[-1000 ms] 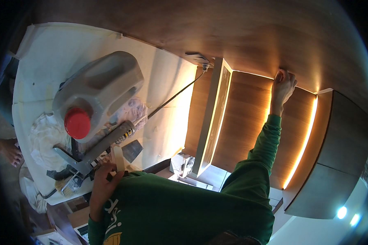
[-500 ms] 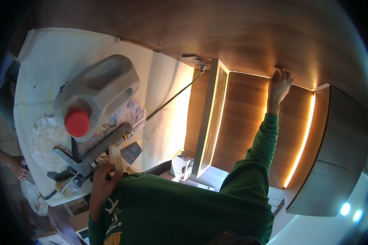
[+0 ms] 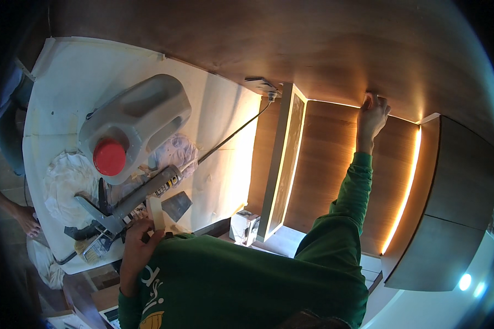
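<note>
My left hand [image 3: 139,244] pinches a pale, flat-sided strip [image 3: 156,213] upright between thumb and fingers, close to the table's near edge. Just beyond it lies a caulking gun [image 3: 137,203] with a grey barrel, beside a dark square pad [image 3: 177,206]. Stretched out to the right, my right hand [image 3: 371,125] presses against the brown wood-grain panel [image 3: 335,60] above a lit edge. Its fingers are curled; a reddish patch shows at the fingertips, and what they hold, if anything, cannot be made out.
A grey jug [image 3: 142,115] with a red cap stands on the covered table [image 3: 55,126]. Crumpled white cloth [image 3: 66,186] and a brush [image 3: 90,251] lie nearby. At the left, another person's hand [image 3: 28,222] shows. An upright divider [image 3: 284,164] and a cabinet [image 3: 461,181] flank the lit recess.
The right hand has shifted very slightly left along the panel. The view has turned a little, so the table appears farther right. My left hand still pinches the pale strip.
</note>
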Motion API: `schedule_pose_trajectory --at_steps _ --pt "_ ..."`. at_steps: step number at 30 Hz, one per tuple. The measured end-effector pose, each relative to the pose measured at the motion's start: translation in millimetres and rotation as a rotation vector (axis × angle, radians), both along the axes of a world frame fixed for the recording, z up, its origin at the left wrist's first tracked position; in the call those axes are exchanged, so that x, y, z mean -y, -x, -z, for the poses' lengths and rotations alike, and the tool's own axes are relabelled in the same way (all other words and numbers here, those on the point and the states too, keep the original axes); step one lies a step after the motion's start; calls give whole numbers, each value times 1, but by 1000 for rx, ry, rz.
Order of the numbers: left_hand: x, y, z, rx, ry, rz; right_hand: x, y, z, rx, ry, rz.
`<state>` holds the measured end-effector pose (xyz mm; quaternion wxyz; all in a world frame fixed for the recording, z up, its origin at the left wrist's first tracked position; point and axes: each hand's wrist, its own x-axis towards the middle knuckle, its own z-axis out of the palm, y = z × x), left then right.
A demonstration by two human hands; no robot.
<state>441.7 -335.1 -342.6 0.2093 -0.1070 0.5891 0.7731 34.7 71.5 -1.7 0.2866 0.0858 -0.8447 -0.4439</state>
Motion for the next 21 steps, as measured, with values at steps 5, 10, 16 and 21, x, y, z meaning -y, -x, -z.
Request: schedule_pose_trajectory --at_steps 5,10,16,21 --pt "-2 1 1 5 -18 -13 5 -3 2 -1 -17 -47" --pt "-4 -4 9 -74 2 -50 -16 1 -7 10 188 -110" --pt "3 8 -9 -19 5 -37 -1 -5 2 -8 181 -114" --pt "0 1 3 -38 -30 -30 1 -3 -2 20 55 -80"
